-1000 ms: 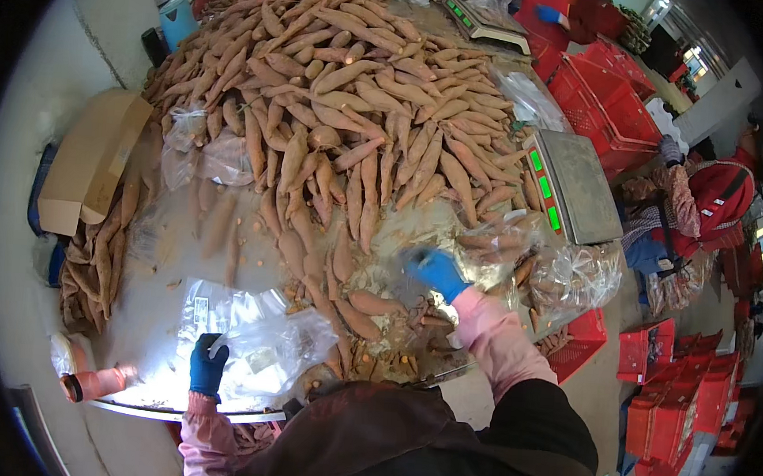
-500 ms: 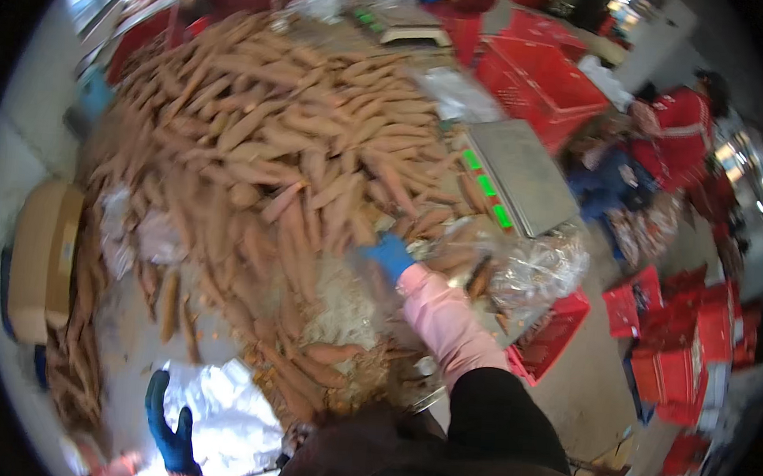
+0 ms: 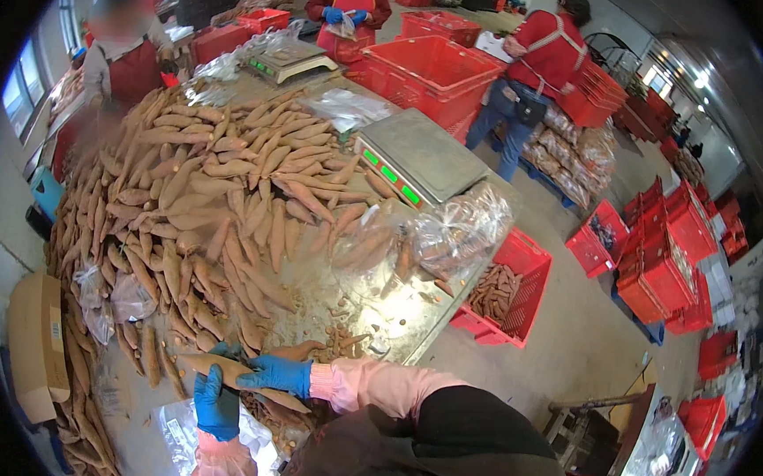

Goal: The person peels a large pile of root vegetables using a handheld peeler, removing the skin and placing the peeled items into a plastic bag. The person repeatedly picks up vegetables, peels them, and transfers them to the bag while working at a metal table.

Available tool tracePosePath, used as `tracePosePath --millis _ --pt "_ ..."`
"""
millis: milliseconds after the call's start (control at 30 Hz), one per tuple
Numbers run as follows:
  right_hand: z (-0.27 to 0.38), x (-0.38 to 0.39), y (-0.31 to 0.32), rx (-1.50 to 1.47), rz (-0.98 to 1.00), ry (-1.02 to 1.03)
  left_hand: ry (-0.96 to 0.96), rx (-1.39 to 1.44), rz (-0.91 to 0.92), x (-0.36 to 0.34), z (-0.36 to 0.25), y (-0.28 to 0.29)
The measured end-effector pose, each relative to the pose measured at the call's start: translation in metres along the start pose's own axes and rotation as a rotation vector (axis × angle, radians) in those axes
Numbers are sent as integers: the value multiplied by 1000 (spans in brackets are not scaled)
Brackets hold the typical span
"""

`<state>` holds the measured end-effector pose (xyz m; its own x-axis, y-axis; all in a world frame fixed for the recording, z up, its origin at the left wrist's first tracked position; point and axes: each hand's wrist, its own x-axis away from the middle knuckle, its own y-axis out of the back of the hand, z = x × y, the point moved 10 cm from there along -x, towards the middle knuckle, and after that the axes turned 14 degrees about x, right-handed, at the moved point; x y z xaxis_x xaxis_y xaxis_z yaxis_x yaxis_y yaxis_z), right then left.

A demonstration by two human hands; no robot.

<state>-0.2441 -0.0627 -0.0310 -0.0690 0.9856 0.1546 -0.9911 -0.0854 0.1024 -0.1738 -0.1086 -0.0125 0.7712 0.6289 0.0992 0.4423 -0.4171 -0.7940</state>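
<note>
A long brown sweet potato (image 3: 229, 368) is held crosswise between my two blue-gloved hands, low over the near side of the table. My right hand (image 3: 276, 375) is closed round its right end. My left hand (image 3: 216, 405) grips it from below, nearer its left end. Under my left hand lies a clear plastic bag (image 3: 178, 432), partly hidden by that hand and its pink sleeve. A big pile of sweet potatoes (image 3: 190, 198) spreads just beyond both hands, and another one sticks out below my right wrist.
Beyond the pile's right side stands a weighing scale (image 3: 422, 157), with a filled plastic bag (image 3: 462, 230) beside it. A red crate (image 3: 520, 287) of sweet potatoes is off the table's right edge. A cardboard box (image 3: 33, 346) stands at left. Several people work farther back.
My right hand has come back from the pile toward my left hand with a sweet potato. My left hand has closed on it too. The view has tilted up.
</note>
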Motion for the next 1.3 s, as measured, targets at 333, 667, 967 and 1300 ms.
tracePosePath --millis 333,667,967,1300 --pt "9 47 -10 165 24 43 -147 111 90 20 -25 -2" --pt "-2 75 3 -42 -150 1 -244 247 80 17 -35 -19" --pt "-58 69 13 -635 -440 -256 -659 -200 4 55 -38 -93" --pt "-39 74 39 -814 -593 -297 -678 -525 31 50 -39 -97"
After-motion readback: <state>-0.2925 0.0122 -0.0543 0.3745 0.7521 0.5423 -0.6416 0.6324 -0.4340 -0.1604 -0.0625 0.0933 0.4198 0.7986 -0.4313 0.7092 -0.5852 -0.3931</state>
